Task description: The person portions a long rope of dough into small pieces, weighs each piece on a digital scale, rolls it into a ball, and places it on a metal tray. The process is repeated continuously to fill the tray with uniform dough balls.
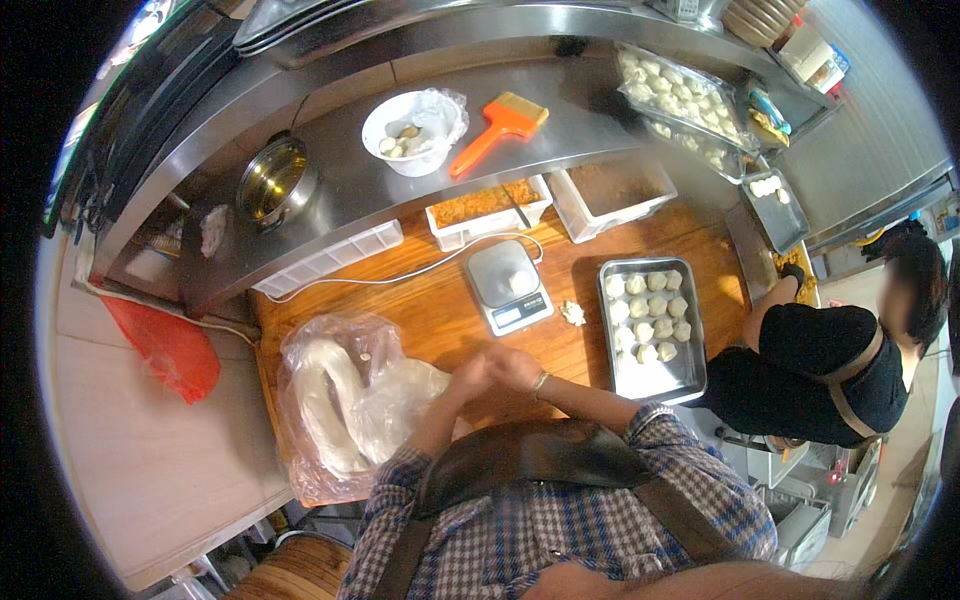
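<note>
My left hand [472, 375] and my right hand [517, 367] meet over the wooden table in front of me. Whether something is between them is hidden. Just beyond them stands a digital kitchen scale [486, 277] with a small white dough piece [520, 282] on its plate. Small dough scraps [572, 313] lie right of the scale. Farther right, a metal tray [637, 381] holds rows of round white dough balls [638, 307]. Left of my hands, long rolls of dough [319, 405] lie in and under clear plastic sheeting [390, 337].
A steel shelf [337, 202] crosses behind, bearing a white bowl [401, 161], an orange brush [491, 135] and a metal pot [274, 180]. Two filled containers [454, 236] stand under its edge. A person [825, 360] in black stands at the right, a gloved hand at another container.
</note>
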